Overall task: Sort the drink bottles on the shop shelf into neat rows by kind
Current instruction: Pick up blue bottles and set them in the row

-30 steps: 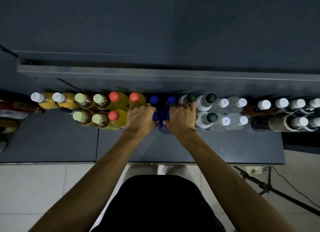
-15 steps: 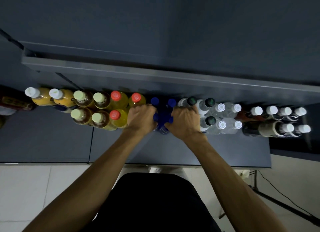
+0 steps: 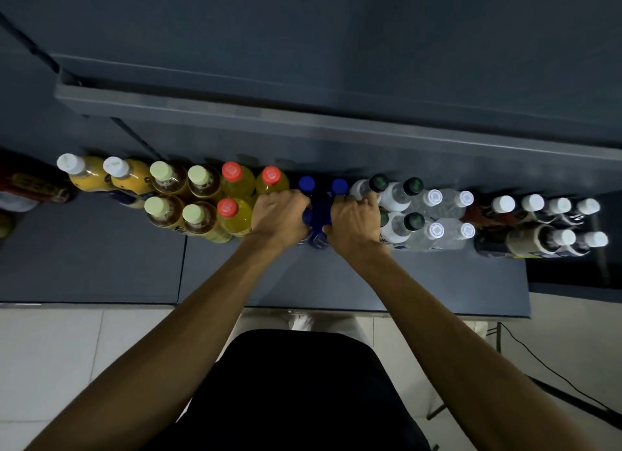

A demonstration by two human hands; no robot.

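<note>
Dark grey shop shelf point(image 3: 101, 269), centre: four blue-capped dark blue plastic bottles point(image 3: 318, 201). Left hand point(image 3: 277, 215) at their 9 o'clock and right hand point(image 3: 353, 220) at 3 o'clock, fingers curled around the front pair. Three red-capped yellow bottles point(image 3: 235, 211) adjoin at 9 o'clock. Labels unreadable.

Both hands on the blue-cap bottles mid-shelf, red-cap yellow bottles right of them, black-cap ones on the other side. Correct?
Not quite. In the head view both hands, left and right, grip the blue-cap bottles, but the red-cap yellow bottles stand left of them, the black-cap ones right.
</note>
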